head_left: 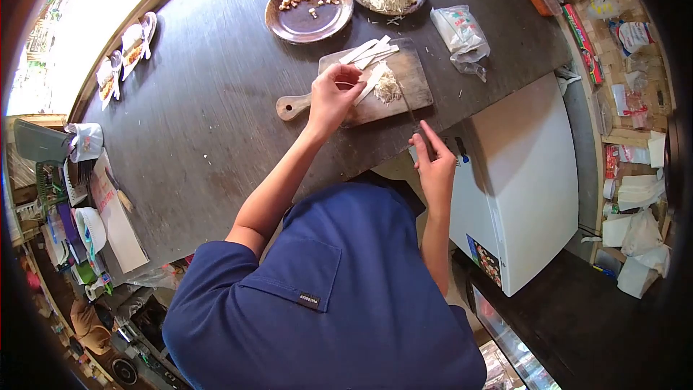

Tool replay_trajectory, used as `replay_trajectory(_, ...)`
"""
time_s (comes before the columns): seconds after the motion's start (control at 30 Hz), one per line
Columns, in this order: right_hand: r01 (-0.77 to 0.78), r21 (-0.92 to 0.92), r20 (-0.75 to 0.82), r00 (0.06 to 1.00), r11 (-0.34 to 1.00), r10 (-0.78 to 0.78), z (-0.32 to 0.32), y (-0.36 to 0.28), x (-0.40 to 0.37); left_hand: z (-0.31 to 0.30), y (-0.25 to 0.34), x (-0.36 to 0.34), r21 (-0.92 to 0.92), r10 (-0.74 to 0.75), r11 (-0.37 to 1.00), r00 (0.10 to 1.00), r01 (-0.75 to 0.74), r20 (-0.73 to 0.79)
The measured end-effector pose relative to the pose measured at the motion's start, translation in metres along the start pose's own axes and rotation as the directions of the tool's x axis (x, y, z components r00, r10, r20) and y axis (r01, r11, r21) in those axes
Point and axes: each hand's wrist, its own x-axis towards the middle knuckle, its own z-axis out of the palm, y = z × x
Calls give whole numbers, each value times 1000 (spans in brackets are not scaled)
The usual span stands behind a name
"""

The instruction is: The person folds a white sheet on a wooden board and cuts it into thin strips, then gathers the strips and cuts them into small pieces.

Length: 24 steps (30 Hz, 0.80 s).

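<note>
In the head view, the right hand (433, 162) has its grip closed around the handle of a knife (409, 107), whose thin blade points over the cutting board (413, 78). The left hand (338, 95) has its fingers bent, with the tips close together at a pale strip (372, 82); I cannot tell if this grip pinches it. The strip lies on the board, just beside a small heap of fine shreds (387, 87). More pale strips (369, 51) lie at the far side of the board, which rests on the dark bench (216, 115).
</note>
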Motion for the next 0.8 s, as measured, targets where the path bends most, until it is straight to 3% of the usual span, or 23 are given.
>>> replay_trajectory(0.2,17,27,73,997,999,-19,10,7,-11,-11,10,-7,25,-56,998,998,55,30)
replay_trajectory(0.3,18,48,57,998,999,-21,11,8,-12,-11,10,-8,191,-27,981,999,19,35)
replay_trajectory(0.33,14,46,61,998,999,-17,12,10,-11,-8,15,-9,401,231,887,972,-229,45)
replay_trajectory(0.37,21,54,47,999,998,-23,12,11,-10,-5,17,-9,581,465,687,878,-438,111)
replay_trajectory(0.47,31,53,35,999,998,-33,12,11,-9,2,11,-11,631,357,664,912,-401,204)
replay_trajectory(0.7,22,23,71,997,999,-24,6,5,-16,6,6,-12,699,405,560,883,-445,238)
replay_trajectory(0.8,-40,19,118,992,999,38,-5,7,-22,6,5,-10,686,389,587,893,-429,226)
